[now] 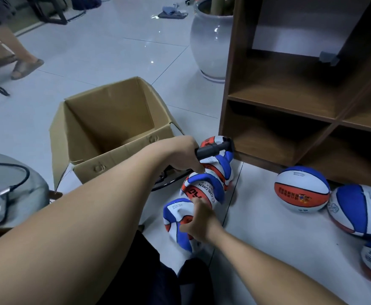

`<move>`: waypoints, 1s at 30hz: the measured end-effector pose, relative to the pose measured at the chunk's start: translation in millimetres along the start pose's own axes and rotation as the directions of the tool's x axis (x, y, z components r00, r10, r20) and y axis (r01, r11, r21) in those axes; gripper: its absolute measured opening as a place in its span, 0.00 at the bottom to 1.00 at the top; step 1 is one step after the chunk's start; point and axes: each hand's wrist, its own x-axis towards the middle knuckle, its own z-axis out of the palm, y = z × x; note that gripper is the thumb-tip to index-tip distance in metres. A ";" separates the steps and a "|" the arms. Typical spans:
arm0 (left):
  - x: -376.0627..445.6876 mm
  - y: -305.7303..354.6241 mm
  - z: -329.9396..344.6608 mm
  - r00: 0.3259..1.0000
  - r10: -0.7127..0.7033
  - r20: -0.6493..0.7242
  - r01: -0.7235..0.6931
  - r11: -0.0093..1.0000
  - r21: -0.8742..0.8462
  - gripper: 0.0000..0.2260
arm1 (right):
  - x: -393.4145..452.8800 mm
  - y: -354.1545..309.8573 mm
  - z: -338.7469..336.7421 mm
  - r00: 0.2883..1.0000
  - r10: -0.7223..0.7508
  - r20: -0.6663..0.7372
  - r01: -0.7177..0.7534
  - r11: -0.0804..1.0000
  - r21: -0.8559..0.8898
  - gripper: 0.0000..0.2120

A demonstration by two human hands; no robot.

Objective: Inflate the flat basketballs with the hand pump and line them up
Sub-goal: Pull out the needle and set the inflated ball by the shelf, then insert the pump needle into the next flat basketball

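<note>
- The left hand grips the black hand pump above the flat basketballs, which lie crumpled on the tiled floor.
- The right hand pinches the nearest flat ball.
- An open cardboard box stands just left; a wooden shelf rises close behind.
- Three inflated basketballs sit right, before the shelf.
- A grey ceramic pot stands farther back.

You have one view, worn on your head; it looks forward and down, close over your forearms, onto the tiled floor; a wide lens bends the edges.
</note>
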 end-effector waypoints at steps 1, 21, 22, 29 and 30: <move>0.7 4.0 -0.8 1.000 0.016 0.011 -0.016 1.000 0.002 0.15 | -7.0 3.3 -7.7 1.000 0.012 -0.008 -0.011 0.999 0.050 0.34; 26.8 206.4 27.5 0.842 0.490 0.226 -0.391 0.843 -0.370 0.08 | -177.6 133.4 -197.9 0.833 0.249 -0.494 0.054 0.852 0.521 0.31; 26.8 212.8 29.1 0.835 0.502 0.224 -0.416 0.844 -0.338 0.09 | -180.6 136.3 -196.4 0.810 0.247 -0.531 0.065 0.863 0.501 0.32; 27.0 229.3 36.5 0.846 0.511 0.152 -0.494 0.859 -0.137 0.11 | -186.4 153.4 -195.3 0.700 0.222 -0.678 0.054 0.931 0.361 0.33; 27.2 228.3 37.4 0.851 0.505 0.144 -0.490 0.862 -0.132 0.11 | -185.9 154.9 -195.4 0.693 0.215 -0.688 0.059 0.934 0.352 0.33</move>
